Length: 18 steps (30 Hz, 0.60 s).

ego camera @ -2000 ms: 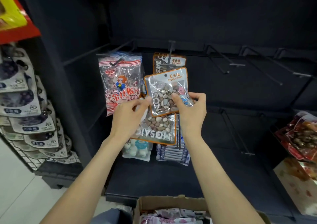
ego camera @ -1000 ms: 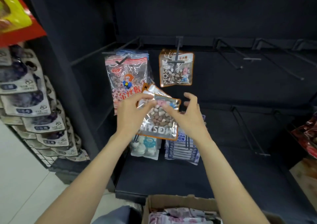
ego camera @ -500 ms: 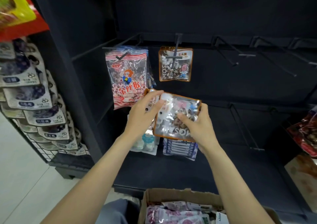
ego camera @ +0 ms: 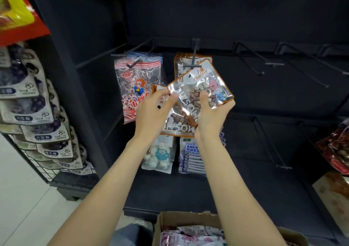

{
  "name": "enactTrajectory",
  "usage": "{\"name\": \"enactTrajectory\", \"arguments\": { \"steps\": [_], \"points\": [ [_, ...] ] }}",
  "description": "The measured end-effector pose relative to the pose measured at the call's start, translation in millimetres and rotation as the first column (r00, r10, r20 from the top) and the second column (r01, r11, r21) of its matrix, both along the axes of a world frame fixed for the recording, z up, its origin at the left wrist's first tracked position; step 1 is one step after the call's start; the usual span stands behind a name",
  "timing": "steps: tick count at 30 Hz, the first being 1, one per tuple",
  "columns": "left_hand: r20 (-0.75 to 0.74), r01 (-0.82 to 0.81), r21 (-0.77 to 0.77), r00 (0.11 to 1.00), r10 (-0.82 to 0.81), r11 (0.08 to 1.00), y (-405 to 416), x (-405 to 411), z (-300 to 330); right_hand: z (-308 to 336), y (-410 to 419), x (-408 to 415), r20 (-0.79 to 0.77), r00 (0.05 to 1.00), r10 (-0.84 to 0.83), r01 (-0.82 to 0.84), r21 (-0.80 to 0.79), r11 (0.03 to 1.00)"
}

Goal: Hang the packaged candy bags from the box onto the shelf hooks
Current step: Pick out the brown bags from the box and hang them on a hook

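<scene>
My right hand [ego camera: 212, 116] grips a clear orange-edged stone candy bag [ego camera: 200, 87], tilted with its top near the middle hook [ego camera: 194, 57]. My left hand [ego camera: 153, 113] holds a second stone candy bag [ego camera: 173, 121] lower down, partly behind the first. Another bag of the same candy [ego camera: 181, 64] hangs on that hook, mostly hidden by the raised bag. At the bottom edge sits the cardboard box [ego camera: 188, 219] with more packets inside.
A red-striped candy bag [ego camera: 137, 79] hangs on the hook to the left. White [ego camera: 158, 155] and blue [ego camera: 190, 157] packets hang lower. Bare hooks [ego camera: 253, 61] extend to the right. A side rack of grey packets [ego camera: 35, 113] stands at left, and red bags [ego camera: 338, 149] lie at right.
My right hand has lifted one stone candy bag up and toward the middle hook, turning it upright. My left hand keeps the other bag below. The camera has tilted slightly.
</scene>
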<state>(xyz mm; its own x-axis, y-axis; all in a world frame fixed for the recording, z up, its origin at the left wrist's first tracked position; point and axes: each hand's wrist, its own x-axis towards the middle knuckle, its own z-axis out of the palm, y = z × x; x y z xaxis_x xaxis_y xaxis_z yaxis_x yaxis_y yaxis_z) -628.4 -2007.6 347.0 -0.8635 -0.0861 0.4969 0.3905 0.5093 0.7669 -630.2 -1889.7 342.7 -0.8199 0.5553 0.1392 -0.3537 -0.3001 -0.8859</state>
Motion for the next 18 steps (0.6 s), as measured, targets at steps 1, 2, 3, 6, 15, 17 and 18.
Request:
{"name": "enactTrajectory", "arguments": {
  "steps": [1, 2, 3, 6, 15, 17, 18],
  "points": [
    [-0.001, -0.018, -0.011, 1.000, 0.018, 1.000, -1, -4, 0, 0, -2, -2, 0.003, 1.000, -0.005, 0.005, -0.014, 1.000],
    [-0.004, -0.027, -0.014, 1.000, 0.027, 1.000, -2, -8, 1, 0, -3, -4, 0.006, 1.000, -0.016, 0.016, -0.016, 1.000],
    [-0.008, -0.030, -0.016, 1.000, 0.029, 0.999, -2, -12, 1, -1, -4, -6, 0.009, 0.999, -0.032, 0.032, -0.009, 0.999],
    [0.005, -0.020, -0.025, 1.000, 0.020, 0.999, 2, -18, 1, -1, -3, -8, 0.026, 0.997, -0.067, 0.067, -0.002, 0.998],
    [0.039, -0.009, -0.028, 0.999, 0.011, 1.000, 2, -20, -10, -9, 9, 0, -0.036, 0.995, -0.093, 0.097, 0.144, 0.985],
    [0.040, -0.017, -0.023, 0.999, 0.018, 1.000, 0, -21, -10, -5, 7, 2, -0.058, 0.992, -0.112, 0.122, 0.206, 0.971],
    [0.043, -0.018, -0.023, 0.999, 0.019, 1.000, 0, -22, -11, -4, 7, 2, -0.068, 0.991, -0.114, 0.126, 0.216, 0.968]
  ]
}}
